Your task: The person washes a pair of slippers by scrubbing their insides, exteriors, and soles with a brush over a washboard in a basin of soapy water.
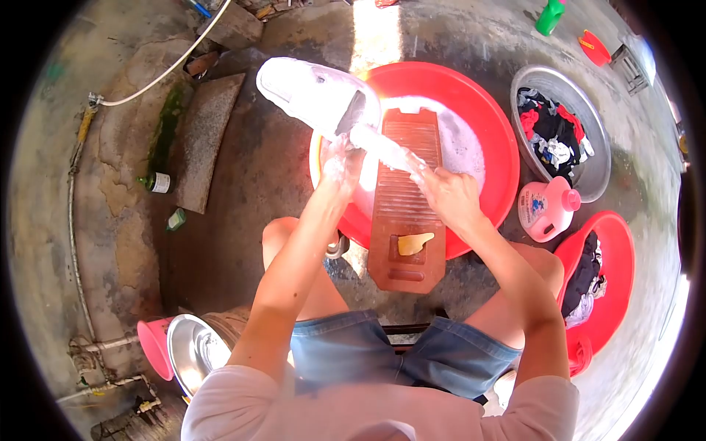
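Observation:
A white shoe (312, 92), wet with suds, is held up over the left rim of a red basin (500, 140). My left hand (341, 166) is closed around its heel end, with foam on the fingers and wrist. In my right hand (450, 192) is a foam-covered brush (386, 151), its far end touching or very near the shoe opening; suds hide the bristles. Below the hands a brown washboard (406, 184) leans in the basin, its lower end over the near rim. A yellow piece of soap (414, 243) sits in the board's recess.
Sudsy water (462, 147) fills the basin. To the right are a metal basin (599, 140) of clothes, a pink detergent jug (546, 213) and another red basin (621, 272) with clothes. A green bottle (156, 182) and stone slab (209, 143) lie left; a metal bowl (180, 353) stands lower left.

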Demonstrator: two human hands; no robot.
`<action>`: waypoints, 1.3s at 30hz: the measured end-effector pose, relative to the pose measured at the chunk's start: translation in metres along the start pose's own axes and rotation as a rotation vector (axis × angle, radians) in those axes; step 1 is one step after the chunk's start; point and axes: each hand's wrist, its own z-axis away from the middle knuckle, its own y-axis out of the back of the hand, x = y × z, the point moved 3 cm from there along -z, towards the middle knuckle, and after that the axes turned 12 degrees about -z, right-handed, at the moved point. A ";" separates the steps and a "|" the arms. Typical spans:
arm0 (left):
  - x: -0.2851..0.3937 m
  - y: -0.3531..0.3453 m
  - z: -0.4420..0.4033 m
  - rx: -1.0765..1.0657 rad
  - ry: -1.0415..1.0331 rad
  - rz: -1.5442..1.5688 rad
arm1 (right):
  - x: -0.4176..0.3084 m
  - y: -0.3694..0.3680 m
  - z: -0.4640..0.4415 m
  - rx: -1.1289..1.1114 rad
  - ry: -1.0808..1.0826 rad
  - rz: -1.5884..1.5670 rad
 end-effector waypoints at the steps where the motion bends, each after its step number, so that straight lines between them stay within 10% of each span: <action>1: -0.002 0.001 0.000 -0.007 -0.006 -0.021 | -0.006 -0.002 0.005 -0.084 -0.005 -0.002; 5: -0.007 -0.015 0.010 -0.019 0.006 -0.085 | 0.039 0.018 -0.033 0.188 -0.227 -0.109; 8: -0.019 -0.019 0.013 -0.088 -0.006 -0.080 | 0.039 0.006 -0.032 0.212 -0.735 -1.106; 15: -0.049 -0.042 0.029 -0.131 0.150 -0.300 | 0.014 -0.018 -0.038 0.220 -0.772 -1.380; 19: -0.039 -0.048 0.043 -0.280 0.570 -0.698 | 0.055 0.011 -0.049 0.323 -0.626 -0.740; 26: 0.008 -0.066 0.028 -0.282 -0.813 -1.623 | 0.060 0.019 -0.047 0.044 -0.405 -0.524; 29: -0.008 -0.057 0.026 -0.395 -0.183 -1.138 | 0.048 0.021 -0.051 -0.024 -0.364 -0.637; 34: -0.003 -0.050 0.021 -0.159 -0.210 -1.209 | 0.042 0.015 -0.048 0.248 -0.225 -0.612; 39: 0.008 -0.038 0.017 0.051 -0.174 -0.860 | 0.014 0.024 -0.028 0.049 -0.121 -0.190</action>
